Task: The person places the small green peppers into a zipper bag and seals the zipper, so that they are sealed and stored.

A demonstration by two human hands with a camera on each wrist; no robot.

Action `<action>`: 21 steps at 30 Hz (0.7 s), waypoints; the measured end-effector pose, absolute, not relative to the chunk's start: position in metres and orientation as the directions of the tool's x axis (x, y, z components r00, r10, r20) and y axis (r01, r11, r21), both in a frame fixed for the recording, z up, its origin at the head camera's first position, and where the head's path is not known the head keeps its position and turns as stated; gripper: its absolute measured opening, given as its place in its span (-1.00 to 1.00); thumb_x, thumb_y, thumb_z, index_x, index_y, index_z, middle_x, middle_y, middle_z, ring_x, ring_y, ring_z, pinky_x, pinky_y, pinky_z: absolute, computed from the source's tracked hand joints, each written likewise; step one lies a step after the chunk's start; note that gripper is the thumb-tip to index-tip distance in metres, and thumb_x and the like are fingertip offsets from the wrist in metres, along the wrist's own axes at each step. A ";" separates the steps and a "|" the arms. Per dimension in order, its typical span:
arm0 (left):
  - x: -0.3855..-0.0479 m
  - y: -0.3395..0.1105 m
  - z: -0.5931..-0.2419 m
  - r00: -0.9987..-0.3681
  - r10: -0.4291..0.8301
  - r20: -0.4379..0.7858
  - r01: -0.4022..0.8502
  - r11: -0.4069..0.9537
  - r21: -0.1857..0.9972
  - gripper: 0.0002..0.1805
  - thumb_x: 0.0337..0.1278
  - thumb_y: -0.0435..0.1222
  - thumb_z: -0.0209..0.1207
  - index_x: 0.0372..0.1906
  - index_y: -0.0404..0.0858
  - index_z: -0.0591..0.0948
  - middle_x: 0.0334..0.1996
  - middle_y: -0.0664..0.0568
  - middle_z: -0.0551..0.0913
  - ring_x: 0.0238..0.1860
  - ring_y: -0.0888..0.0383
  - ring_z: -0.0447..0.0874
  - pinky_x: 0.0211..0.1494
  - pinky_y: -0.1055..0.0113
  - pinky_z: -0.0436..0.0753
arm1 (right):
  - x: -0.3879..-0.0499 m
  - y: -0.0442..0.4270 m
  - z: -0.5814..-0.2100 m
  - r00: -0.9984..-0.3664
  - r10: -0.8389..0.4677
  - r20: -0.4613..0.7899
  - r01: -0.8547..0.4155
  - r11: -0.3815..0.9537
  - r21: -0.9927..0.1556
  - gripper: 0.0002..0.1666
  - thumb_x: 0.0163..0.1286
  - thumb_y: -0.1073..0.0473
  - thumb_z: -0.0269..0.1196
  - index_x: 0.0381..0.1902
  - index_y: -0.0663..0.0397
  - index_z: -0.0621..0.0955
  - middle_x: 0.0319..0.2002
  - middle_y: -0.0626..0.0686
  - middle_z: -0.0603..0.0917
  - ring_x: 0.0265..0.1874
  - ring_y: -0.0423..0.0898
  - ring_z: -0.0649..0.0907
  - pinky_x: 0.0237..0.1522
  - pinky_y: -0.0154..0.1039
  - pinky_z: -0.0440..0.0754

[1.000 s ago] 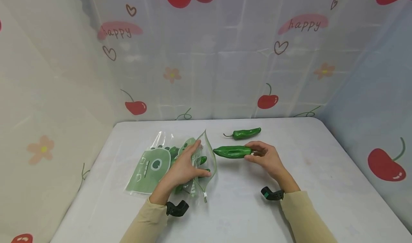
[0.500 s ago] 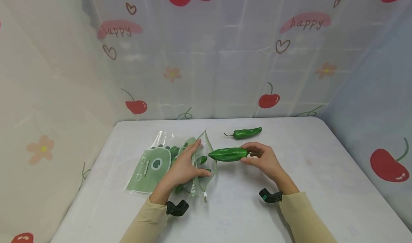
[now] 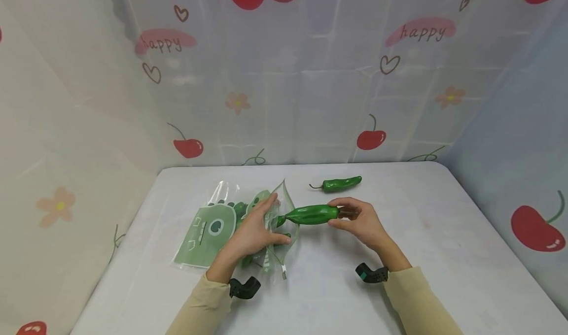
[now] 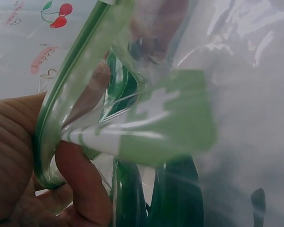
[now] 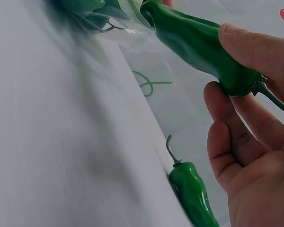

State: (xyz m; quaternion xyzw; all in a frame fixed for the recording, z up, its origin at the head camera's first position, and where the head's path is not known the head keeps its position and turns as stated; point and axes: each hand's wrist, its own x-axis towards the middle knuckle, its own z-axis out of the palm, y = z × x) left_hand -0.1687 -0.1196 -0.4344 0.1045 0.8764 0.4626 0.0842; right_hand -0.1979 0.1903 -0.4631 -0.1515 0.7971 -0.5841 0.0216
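Note:
A clear zip bag [image 3: 201, 244] with a green cartoon print lies on the white table, its mouth facing right. Green peppers show inside it. My left hand [image 3: 250, 231] grips the bag at its mouth, thumb and forefinger spread wide; in the left wrist view the zip edge [image 4: 61, 97] crosses that hand. With my right hand [image 3: 361, 221] I hold a large green pepper [image 3: 312, 215] near its stem end. Its pointed tip is in the bag's mouth. Another green pepper [image 3: 341, 184] lies behind my right hand and also shows in the right wrist view.
The white table [image 3: 443, 256] has a rounded back edge against a printed curtain [image 3: 310, 103]. The zip's slider [image 3: 284, 272] hangs at the near corner of the bag's mouth. Black wrist cameras sit on both wrists.
My right hand has moved left with the large pepper, bringing its tip from beside the bag's mouth into it. My left hand and the bag have hardly moved.

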 end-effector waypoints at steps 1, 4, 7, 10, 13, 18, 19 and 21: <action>-0.169 -0.119 -0.434 -0.964 0.262 -0.050 0.106 0.549 0.829 0.32 -0.25 -0.08 0.67 0.67 0.01 0.12 0.58 -0.02 0.27 0.61 -0.16 0.14 0.49 -0.24 0.33 | -0.198 0.190 -0.463 -0.952 -0.268 0.146 -0.220 0.269 -0.938 -0.51 0.17 0.24 0.57 0.08 0.05 0.72 0.04 0.15 0.73 -0.12 -0.10 0.72 0.02 -0.24 0.69; -0.169 -0.119 -0.434 -0.964 0.263 -0.043 0.113 0.548 0.829 0.32 -0.25 -0.09 0.67 0.67 -0.01 0.12 0.58 -0.03 0.27 0.60 -0.16 0.14 0.49 -0.24 0.33 | -0.197 0.188 -0.461 -0.947 -0.276 0.163 -0.237 0.258 -0.937 -0.52 0.17 0.25 0.56 0.07 0.05 0.72 0.00 0.16 0.74 -0.15 -0.10 0.73 0.00 -0.24 0.69; -0.169 -0.118 -0.434 -0.964 0.265 -0.040 0.116 0.548 0.828 0.32 -0.24 -0.10 0.67 0.67 -0.04 0.12 0.57 -0.03 0.28 0.60 -0.16 0.16 0.49 -0.24 0.33 | -0.196 0.186 -0.459 -0.941 -0.289 0.177 -0.250 0.240 -0.938 -0.51 0.17 0.26 0.56 0.08 0.06 0.71 -0.01 0.17 0.74 -0.16 -0.10 0.73 -0.02 -0.23 0.70; -0.169 -0.118 -0.435 -0.963 0.264 -0.043 0.114 0.552 0.826 0.32 -0.24 -0.11 0.67 0.67 -0.02 0.11 0.58 -0.03 0.28 0.60 -0.16 0.16 0.49 -0.24 0.34 | -0.195 0.184 -0.458 -0.933 -0.309 0.183 -0.258 0.225 -0.939 -0.51 0.19 0.26 0.55 0.09 0.07 0.70 0.01 0.19 0.74 -0.15 -0.08 0.74 -0.01 -0.22 0.71; -0.169 -0.118 -0.435 -0.964 0.263 -0.049 0.109 0.553 0.826 0.32 -0.24 -0.09 0.67 0.67 0.01 0.11 0.58 -0.03 0.26 0.60 -0.17 0.16 0.48 -0.25 0.34 | -0.195 0.181 -0.459 -0.926 -0.323 0.196 -0.273 0.211 -0.939 -0.52 0.21 0.26 0.54 0.10 0.07 0.70 0.05 0.18 0.71 -0.13 -0.03 0.74 0.01 -0.21 0.72; -0.169 -0.118 -0.436 -0.964 0.262 -0.051 0.105 0.548 0.830 0.33 -0.25 -0.05 0.67 0.67 0.00 0.11 0.59 -0.04 0.25 0.60 -0.17 0.15 0.48 -0.27 0.34 | -0.193 0.176 -0.460 -0.912 -0.329 0.243 -0.318 0.195 -0.928 -0.53 0.20 0.28 0.54 0.09 0.05 0.69 0.11 0.13 0.65 -0.08 0.09 0.73 0.02 -0.25 0.72; -0.169 -0.118 -0.436 -0.964 0.263 -0.050 0.106 0.547 0.830 0.33 -0.25 -0.04 0.67 0.67 -0.01 0.11 0.59 -0.04 0.25 0.60 -0.17 0.15 0.47 -0.27 0.34 | -0.193 0.175 -0.461 -0.909 -0.331 0.253 -0.328 0.195 -0.924 -0.53 0.21 0.28 0.53 0.09 0.05 0.69 0.10 0.13 0.65 -0.08 0.09 0.72 0.02 -0.27 0.72; -0.169 -0.119 -0.436 -0.963 0.264 -0.050 0.106 0.545 0.832 0.33 -0.25 -0.04 0.67 0.67 0.00 0.11 0.58 -0.03 0.26 0.60 -0.16 0.16 0.47 -0.26 0.34 | -0.192 0.171 -0.462 -0.904 -0.338 0.261 -0.339 0.197 -0.920 -0.52 0.21 0.27 0.53 0.10 0.03 0.69 0.10 0.11 0.64 -0.08 0.07 0.72 0.01 -0.29 0.71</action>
